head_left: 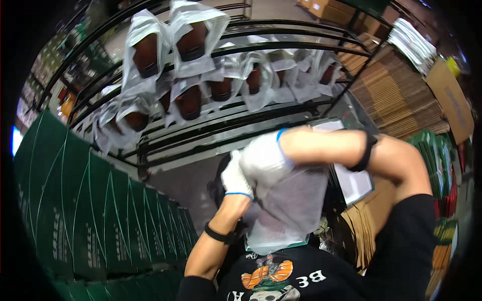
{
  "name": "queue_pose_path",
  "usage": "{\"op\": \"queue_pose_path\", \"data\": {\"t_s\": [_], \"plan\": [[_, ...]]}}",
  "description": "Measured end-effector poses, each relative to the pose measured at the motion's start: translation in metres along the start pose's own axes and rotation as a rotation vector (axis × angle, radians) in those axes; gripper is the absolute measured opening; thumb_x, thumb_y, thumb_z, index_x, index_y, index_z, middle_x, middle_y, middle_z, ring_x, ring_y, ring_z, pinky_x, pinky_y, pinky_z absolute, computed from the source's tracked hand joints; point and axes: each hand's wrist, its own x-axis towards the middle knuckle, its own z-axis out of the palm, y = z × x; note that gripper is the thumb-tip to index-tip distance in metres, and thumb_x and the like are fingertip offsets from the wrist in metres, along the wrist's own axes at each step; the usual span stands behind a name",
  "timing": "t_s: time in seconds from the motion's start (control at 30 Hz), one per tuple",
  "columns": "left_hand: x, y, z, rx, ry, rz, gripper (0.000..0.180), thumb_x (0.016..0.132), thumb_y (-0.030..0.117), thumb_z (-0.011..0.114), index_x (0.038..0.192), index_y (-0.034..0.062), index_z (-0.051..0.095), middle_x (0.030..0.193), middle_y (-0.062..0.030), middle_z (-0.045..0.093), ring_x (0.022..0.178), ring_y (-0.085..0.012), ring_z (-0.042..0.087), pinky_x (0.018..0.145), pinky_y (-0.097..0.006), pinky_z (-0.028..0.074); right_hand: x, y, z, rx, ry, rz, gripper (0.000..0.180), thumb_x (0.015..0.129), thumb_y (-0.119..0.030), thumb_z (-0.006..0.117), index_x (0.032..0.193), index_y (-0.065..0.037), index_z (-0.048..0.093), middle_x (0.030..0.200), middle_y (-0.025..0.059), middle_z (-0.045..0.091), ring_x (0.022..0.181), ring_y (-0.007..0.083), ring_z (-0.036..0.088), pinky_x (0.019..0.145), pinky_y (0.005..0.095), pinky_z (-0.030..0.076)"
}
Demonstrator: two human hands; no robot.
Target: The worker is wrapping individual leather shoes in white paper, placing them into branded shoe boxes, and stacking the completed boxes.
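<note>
Hanging pale, translucent bag point(297, 200)

White letters point(318, 276) stand on the black fabric T-shirt point(341, 283), while pale print point(59, 238) on the dark-green, flat-sided packages point(42, 185) is too small to read.

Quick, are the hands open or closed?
Left hand: by the pale bag, can't tell.
Right hand: blurred, at the bag's top, can't tell.

The gloves point(234, 176) look matt cloth, the rack point(251, 116) smooth metal.
</note>
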Motion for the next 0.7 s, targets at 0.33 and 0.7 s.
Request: {"op": "queue_pose_path", "data": {"t_s": [0.33,0.7], "plan": [[-0.018,0.063,-0.062,-0.013,0.158,0.747,0.063,0.096,0.02,0.071,0.15,-0.0066,0.054,0.153,-0.0307,0.057,0.135,-0.0486,0.061,0.117,-0.051,0.049,-0.14,0.031,0.33,0.021,0.782,1.604,0.085,0.09,-0.009,0.076,0.168,-0.014,0.043,0.12,0.028,0.071,0.109,0.0447,0.071,0.099,0.0511,0.058],[-0.051,0.054,-0.012,0.089,0.265,0.59,0.062,0.095,0.02,0.077,0.149,-0.0034,0.058,0.157,-0.0309,0.055,0.147,-0.0506,0.051,0.124,-0.053,0.042,-0.23,-0.011,0.318,-0.167,0.906,1.424,0.059,0.092,-0.002,0.068,0.15,-0.01,0.059,0.114,0.0308,0.07,0.101,0.0518,0.069,0.091,0.0573,0.058]]}}
